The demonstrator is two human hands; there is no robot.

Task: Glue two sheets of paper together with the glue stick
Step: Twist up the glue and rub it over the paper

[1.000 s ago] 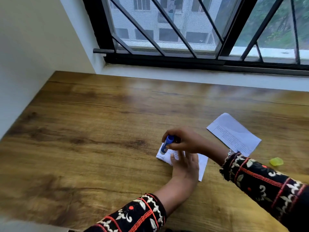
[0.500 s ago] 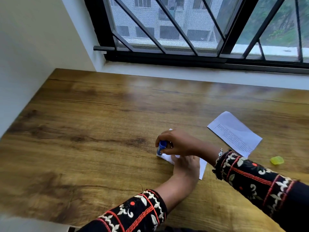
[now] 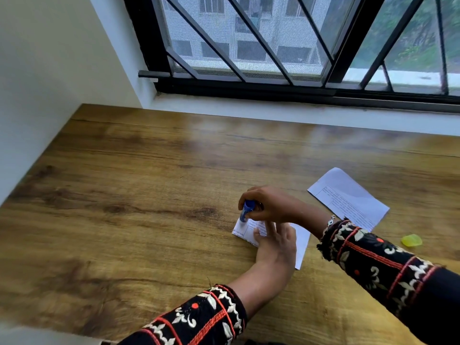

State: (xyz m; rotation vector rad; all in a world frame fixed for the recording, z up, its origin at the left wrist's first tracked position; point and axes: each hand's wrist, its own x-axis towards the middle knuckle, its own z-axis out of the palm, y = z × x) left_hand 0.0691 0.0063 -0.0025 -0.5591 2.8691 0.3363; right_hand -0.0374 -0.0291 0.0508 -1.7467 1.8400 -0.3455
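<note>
Single head-worn view, angled forward and down over the wooden table (image 3: 149, 195), close above.

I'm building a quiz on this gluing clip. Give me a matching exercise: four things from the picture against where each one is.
Things:
1. glue stick
2. near sheet
3. far sheet
4. yellow cap

Places:
A. lying alone on the table, beyond the right sleeve
B. held in the right hand
C. pinned under the left hand
D. at the far right

Pairs: 1-B, 2-C, 3-A, 4-D

Two paper sheets (image 3: 348, 200) (image 3: 302, 241), one glue stick (image 3: 245, 211), one yellow cap (image 3: 412, 240).
</note>
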